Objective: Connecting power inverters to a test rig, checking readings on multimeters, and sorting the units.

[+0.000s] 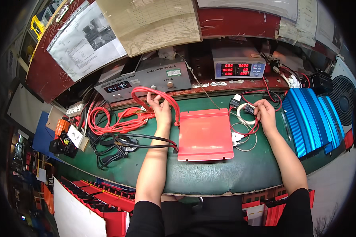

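- The flat red box (pixel 205 138) lies on the green-topped bench (pixel 207 179), in the middle of the view; clock directions below are reckoned from it.
- At 10 o'clock, near the box, the left hand (pixel 161 109) has its fingers bent around the thick red cables (pixel 172 102), which arch up in a loop from the box's upper left corner; how firmly it grasps them I cannot tell.
- At 2 o'clock, the right hand (pixel 266 114) has bent fingers, their tips at a small black connector (pixel 249 109); whether they pinch it or only touch it I cannot tell.
- Just beside that connector is a white ring-shaped coil (pixel 239 115).
- At 3 o'clock, a white plug (pixel 237 137) sits against the box's edge; farther out stand 2 blue finned cases (pixel 306 120).
- At 9 o'clock, black cables (pixel 146 146) run from the box across the left forearm, near a coil of red cable (pixel 106 129) and red clamps (pixel 136 115).
- Between 10 and 11 o'clock stands a grey power unit (pixel 146 79) with a lit display.
- At 1 o'clock is a meter (pixel 239 70) showing red digits.
- At 8 o'clock, below the bench, are stacked red cases (pixel 114 200).
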Action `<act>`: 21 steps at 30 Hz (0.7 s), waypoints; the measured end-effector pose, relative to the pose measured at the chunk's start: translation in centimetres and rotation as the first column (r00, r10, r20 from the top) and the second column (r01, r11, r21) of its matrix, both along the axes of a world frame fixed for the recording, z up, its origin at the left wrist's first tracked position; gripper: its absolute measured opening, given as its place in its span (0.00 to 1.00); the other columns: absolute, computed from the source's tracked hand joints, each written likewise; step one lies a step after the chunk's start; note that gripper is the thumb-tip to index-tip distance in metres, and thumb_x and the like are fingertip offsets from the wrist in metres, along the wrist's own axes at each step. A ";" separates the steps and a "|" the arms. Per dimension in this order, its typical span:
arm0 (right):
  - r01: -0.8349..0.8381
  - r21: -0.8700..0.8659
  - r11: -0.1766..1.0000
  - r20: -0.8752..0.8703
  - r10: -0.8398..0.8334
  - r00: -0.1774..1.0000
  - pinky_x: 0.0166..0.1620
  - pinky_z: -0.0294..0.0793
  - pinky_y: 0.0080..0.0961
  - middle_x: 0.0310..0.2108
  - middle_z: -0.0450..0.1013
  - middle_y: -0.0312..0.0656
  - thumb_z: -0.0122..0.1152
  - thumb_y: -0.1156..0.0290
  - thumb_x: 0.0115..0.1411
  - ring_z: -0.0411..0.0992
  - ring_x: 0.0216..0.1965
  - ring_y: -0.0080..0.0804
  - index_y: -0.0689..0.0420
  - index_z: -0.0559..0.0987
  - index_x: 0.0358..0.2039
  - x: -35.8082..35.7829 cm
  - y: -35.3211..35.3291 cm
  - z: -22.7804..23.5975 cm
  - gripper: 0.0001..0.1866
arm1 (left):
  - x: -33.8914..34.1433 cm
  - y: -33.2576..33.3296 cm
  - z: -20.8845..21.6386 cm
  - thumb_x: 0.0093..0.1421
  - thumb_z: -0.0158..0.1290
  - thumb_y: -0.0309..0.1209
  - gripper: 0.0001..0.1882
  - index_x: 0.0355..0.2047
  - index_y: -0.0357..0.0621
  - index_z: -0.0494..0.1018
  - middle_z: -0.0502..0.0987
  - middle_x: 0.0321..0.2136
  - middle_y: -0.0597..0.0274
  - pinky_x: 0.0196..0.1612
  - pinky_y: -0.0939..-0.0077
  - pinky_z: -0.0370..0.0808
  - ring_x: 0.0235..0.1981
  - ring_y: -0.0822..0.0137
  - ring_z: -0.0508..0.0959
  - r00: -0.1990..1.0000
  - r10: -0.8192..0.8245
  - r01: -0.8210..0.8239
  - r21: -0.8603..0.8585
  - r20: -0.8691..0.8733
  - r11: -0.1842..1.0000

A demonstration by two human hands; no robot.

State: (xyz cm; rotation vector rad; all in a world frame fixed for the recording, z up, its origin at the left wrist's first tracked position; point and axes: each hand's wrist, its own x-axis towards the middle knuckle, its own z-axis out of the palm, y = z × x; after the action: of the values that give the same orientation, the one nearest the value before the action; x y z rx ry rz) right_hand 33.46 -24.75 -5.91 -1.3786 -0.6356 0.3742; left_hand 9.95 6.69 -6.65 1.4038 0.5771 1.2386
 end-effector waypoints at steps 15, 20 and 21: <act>-0.002 -0.005 1.000 -0.013 0.002 1.000 0.19 0.53 0.11 0.19 0.70 0.31 0.48 0.69 0.68 0.59 0.15 0.12 0.57 0.75 0.34 0.0 0.1 -0.3 0.09 | -0.2 1.2 -1.5 0.66 0.48 0.27 0.28 0.62 0.48 0.48 0.69 0.54 0.57 0.34 0.74 0.76 0.32 0.67 0.76 0.999 -0.013 0.014 0.014 -0.037 1.000; -0.007 0.009 1.000 -0.003 0.007 1.000 0.19 0.53 0.11 0.19 0.70 0.31 0.48 0.69 0.68 0.59 0.15 0.12 0.57 0.75 0.34 0.1 0.1 -0.1 0.09 | 0.0 0.9 -1.0 0.66 0.48 0.27 0.33 0.65 0.49 0.44 0.69 0.53 0.55 0.34 0.74 0.76 0.31 0.67 0.76 0.999 0.010 -0.008 0.049 -0.048 0.999; -0.005 0.012 1.000 0.003 0.005 1.000 0.19 0.53 0.11 0.19 0.70 0.32 0.48 0.69 0.68 0.59 0.15 0.12 0.57 0.76 0.35 0.0 0.0 -0.1 0.09 | 0.0 0.7 -0.8 0.65 0.48 0.26 0.34 0.66 0.50 0.43 0.69 0.53 0.55 0.34 0.74 0.76 0.31 0.67 0.76 0.999 0.003 -0.001 0.029 -0.050 1.000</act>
State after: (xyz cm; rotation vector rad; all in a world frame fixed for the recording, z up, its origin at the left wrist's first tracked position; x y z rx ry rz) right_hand 33.50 -24.73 -6.04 -1.3670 -0.6428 0.3719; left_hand 9.91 7.42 -7.50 1.4620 0.5971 1.2208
